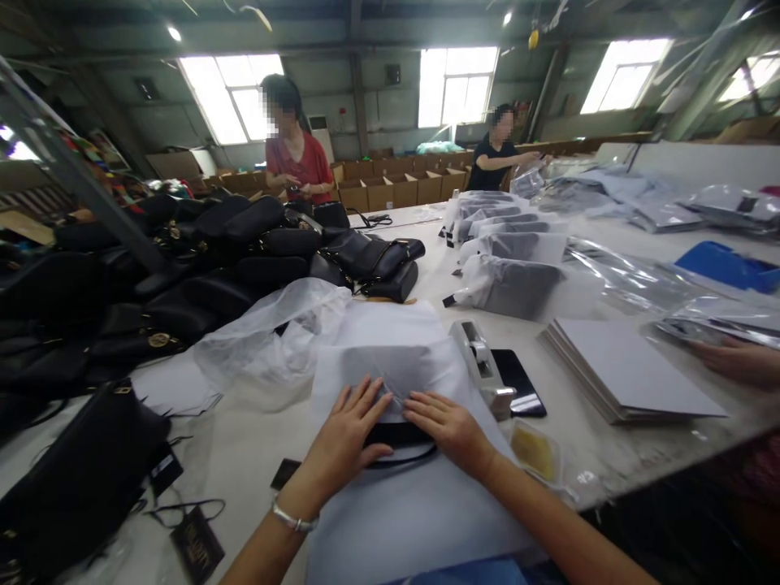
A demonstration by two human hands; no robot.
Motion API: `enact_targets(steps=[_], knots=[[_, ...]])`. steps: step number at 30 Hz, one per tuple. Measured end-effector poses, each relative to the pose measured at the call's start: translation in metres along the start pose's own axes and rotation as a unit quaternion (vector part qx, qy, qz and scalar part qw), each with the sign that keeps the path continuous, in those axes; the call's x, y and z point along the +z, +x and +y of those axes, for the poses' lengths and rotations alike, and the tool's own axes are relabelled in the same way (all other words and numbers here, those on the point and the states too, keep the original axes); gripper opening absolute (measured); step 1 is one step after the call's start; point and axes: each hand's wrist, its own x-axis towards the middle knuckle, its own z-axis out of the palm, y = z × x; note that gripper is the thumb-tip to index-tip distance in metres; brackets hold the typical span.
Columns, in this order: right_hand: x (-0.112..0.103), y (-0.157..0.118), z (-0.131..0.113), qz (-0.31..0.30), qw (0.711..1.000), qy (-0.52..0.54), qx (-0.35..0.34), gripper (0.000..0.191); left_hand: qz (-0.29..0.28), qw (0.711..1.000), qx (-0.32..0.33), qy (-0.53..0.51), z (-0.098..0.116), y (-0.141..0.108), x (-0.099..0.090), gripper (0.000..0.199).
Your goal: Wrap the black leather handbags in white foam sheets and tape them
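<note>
Left hand: palm down, fingers straight and slightly spread, resting flat on the white wrapping paper; the grip is unclenched, its thumb out over the handbag's bare edge.
Right hand: likewise flattened, fingers extended close together, touching the same paper.
Black handbag: lying under both hands, partly covered, a dark strip and thin strap showing on the wearer's side.
White wrapping paper: spread beneath the handbag and folded over its far part.
Tape dispenser: right of the handbag, just beside the paper.
Smartphone: beyond the dispenser, farther right of the handbag.
Paper-wrapped bags: in a row, beyond the handbag and to its right.
</note>
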Motion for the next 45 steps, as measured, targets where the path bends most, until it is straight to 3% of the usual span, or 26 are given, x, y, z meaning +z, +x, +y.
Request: enact_targets(steps=[2, 5, 7, 10, 13, 15, 18, 20, 23, 26, 29, 31, 34, 40, 42, 45], knots=[[-0.007, -0.003, -0.006, -0.035, 0.999, 0.013, 0.019, 0.033, -0.032, 0.999, -0.002, -0.019, -0.006, -0.007, 0.005, 0.097], [-0.017, -0.01, -0.017, -0.052, 0.998, 0.011, 0.047, 0.048, -0.036, 0.998, -0.01, -0.042, -0.015, -0.014, 0.004, 0.095], [-0.021, -0.017, -0.023, -0.009, 0.995, 0.007, 0.098, 0.049, -0.023, 0.998, -0.018, -0.048, -0.018, -0.013, 0.002, 0.09], [-0.027, -0.027, -0.027, 0.067, 0.965, 0.047, 0.248, 0.04, -0.002, 0.999, -0.025, -0.043, -0.017, -0.009, 0.004, 0.085], [-0.035, -0.036, -0.026, 0.069, 0.892, 0.147, 0.422, 0.027, 0.03, 0.998, -0.046, -0.031, -0.009, -0.007, 0.009, 0.08], [-0.038, -0.04, -0.026, 0.028, 0.82, 0.243, 0.517, 0.024, 0.049, 0.997, -0.061, -0.026, -0.004, -0.007, 0.012, 0.076], [-0.036, -0.041, -0.028, -0.019, 0.706, 0.395, 0.587, 0.033, 0.059, 0.995, -0.075, -0.022, 0.0, -0.007, 0.015, 0.073], [-0.031, -0.038, -0.033, -0.009, 0.651, 0.472, 0.595, 0.039, 0.06, 0.995, -0.077, -0.024, 0.0, -0.007, 0.015, 0.071], [-0.022, -0.029, -0.039, 0.037, 0.607, 0.537, 0.584, 0.043, 0.062, 0.995, -0.071, -0.032, -0.002, -0.006, 0.013, 0.064], [-0.015, -0.023, -0.041, 0.099, 0.587, 0.557, 0.579, 0.042, 0.07, 0.995, -0.068, -0.025, -0.005, -0.005, 0.011, 0.053], [-0.011, -0.022, -0.034, 0.156, 0.584, 0.553, 0.574, 0.044, 0.065, 0.996, -0.069, -0.005, -0.005, -0.003, 0.01, 0.052], [-0.007, -0.023, -0.027, 0.177, 0.597, 0.534, 0.572, 0.045, 0.056, 0.996, -0.064, -0.002, -0.004, -0.002, 0.01, 0.056], [-0.002, -0.024, -0.016, 0.186, 0.621, 0.499, 0.575, 0.049, 0.047, 0.997, -0.055, -0.01, -0.002, -0.001, 0.011, 0.06], [0.001, -0.029, -0.008, 0.169, 0.641, 0.487, 0.568, 0.048, 0.04, 0.997, -0.062, -0.004, 0.002, 0.0, 0.015, 0.065], [-0.006, -0.034, -0.009, 0.13, 0.691, 0.45, 0.551, 0.042, 0.041, 0.997, -0.063, 0.002, 0.003, 0.0, 0.017, 0.065], [-0.026, -0.044, -0.016, 0.081, 0.832, 0.287, 0.468, 0.026, 0.042, 0.997, -0.063, 0.002, 0.004, -0.002, 0.019, 0.06]])
